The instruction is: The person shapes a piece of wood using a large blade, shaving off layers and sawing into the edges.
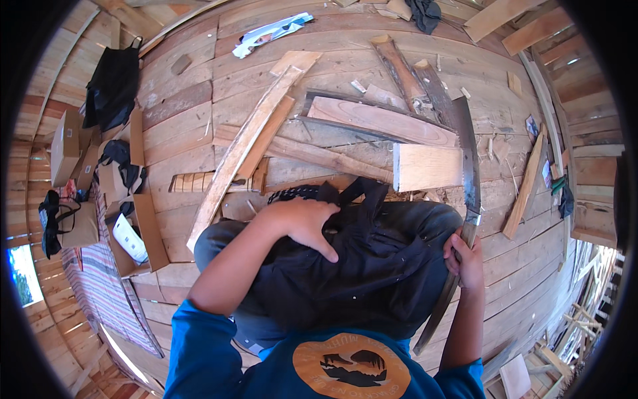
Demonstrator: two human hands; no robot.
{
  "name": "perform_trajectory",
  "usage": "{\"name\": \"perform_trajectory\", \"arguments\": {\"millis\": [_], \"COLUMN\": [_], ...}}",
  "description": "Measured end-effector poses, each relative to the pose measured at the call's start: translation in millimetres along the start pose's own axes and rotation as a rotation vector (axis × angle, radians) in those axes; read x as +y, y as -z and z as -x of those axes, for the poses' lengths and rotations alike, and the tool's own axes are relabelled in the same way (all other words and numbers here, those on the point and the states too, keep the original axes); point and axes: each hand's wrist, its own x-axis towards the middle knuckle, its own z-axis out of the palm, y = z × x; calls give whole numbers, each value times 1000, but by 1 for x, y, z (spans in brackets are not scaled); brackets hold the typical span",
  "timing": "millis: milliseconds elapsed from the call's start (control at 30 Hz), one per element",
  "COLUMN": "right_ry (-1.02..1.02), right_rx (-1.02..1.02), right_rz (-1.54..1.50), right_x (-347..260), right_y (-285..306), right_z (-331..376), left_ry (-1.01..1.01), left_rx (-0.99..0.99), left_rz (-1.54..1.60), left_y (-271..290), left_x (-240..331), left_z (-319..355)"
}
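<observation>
A machete [470, 163] with a long dark blade and a long wooden handle stands at the right of my lap, its blade pointing away from me. My right hand [464, 258] is wrapped round the handle, just below the blade. My left hand [306, 225] rests over the black cloth [352, 272] spread across my lap, thumb stretched apart from the fingers. The fingertips are partly hidden beside a black strap. Close to the blade lies a short pale wood block [428, 166], with a longer reddish board [382, 121] just beyond it.
Long wood strips [242, 156] lie crosswise on the plank floor [179, 143], ahead and left. Bark-edged pieces [399, 70] lie farther off. Open cardboard boxes [149, 229] and a black bag [113, 86] stand at the left. Another plank [526, 183] lies at the right.
</observation>
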Motion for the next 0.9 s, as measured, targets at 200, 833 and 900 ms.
{"name": "perform_trajectory", "arguments": {"millis": [200,833,900], "right_ry": [-72,-159,-166], "right_rx": [42,110,128], "right_rz": [-20,-7,1], "right_x": [0,-9,-11], "right_y": [0,-1,-4], "right_z": [-4,-10,-10], "left_ry": [-120,-382,-359], "left_rx": [25,192,257], "left_rz": [-68,-181,-160], "left_y": [2,-28,-26], "left_x": [13,28,26], "left_z": [2,38,37]}}
